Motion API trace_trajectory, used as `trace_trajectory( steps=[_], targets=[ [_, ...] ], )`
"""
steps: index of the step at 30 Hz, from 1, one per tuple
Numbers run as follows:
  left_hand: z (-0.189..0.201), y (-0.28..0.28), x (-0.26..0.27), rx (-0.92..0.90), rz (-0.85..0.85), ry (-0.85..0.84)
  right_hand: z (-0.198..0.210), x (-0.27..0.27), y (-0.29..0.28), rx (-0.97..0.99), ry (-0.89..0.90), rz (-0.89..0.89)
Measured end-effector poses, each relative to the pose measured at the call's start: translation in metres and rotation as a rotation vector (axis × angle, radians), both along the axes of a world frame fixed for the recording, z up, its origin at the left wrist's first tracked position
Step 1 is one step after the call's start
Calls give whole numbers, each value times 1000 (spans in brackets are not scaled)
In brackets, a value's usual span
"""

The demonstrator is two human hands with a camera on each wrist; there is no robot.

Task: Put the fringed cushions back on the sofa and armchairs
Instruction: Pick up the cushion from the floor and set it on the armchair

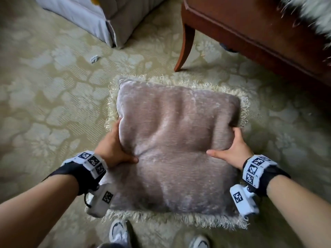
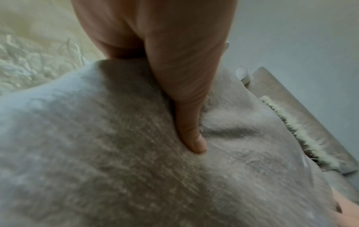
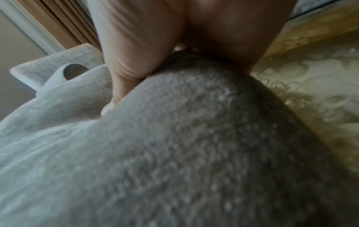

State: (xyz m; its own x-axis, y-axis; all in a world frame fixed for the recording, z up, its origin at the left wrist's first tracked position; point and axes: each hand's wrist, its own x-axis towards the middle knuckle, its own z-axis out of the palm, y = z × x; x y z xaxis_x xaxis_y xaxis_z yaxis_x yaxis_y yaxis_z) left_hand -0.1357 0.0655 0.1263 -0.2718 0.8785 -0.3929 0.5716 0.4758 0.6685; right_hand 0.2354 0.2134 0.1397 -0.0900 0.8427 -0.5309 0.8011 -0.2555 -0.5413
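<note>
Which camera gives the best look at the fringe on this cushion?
The head view: the fringe runs round the whole cushion. The left wrist view shows one blurred patch, the right wrist view only a few strands beside the fabric.

Floral carpet [image 1: 44,108] bears sofa [image 1: 100,18], wooden armchair [image 1: 250,38].

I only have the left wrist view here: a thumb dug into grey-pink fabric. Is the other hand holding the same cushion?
Observer: Yes. The head view shows the right hand gripping the opposite side of the fringed cushion, thumb on top, like the left hand.
Operator: Is it on a seat yet?
Observer: No, it is held over the patterned carpet, above the person's shoes.
Operator: Any furniture nearby?
Observer: A wooden-legged armchair is ahead on the right, and a skirted pale sofa ahead on the left.
</note>
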Motion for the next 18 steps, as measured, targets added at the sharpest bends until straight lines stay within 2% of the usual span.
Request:
trace_trajectory(
  steps=[7,11,14,18],
  targets=[
    [273,-16,-34,103,52,-4,283,-41,-5,90,-11,18],
    [415,-15,-64,191,75,-10,430,-75,3,178,21,59],
    [500,-9,-91,293,70,27,527,-106,12,252,52,130],
    [582,8,-129,448,52,87,613,-140,28,392,94,142]
  ],
)
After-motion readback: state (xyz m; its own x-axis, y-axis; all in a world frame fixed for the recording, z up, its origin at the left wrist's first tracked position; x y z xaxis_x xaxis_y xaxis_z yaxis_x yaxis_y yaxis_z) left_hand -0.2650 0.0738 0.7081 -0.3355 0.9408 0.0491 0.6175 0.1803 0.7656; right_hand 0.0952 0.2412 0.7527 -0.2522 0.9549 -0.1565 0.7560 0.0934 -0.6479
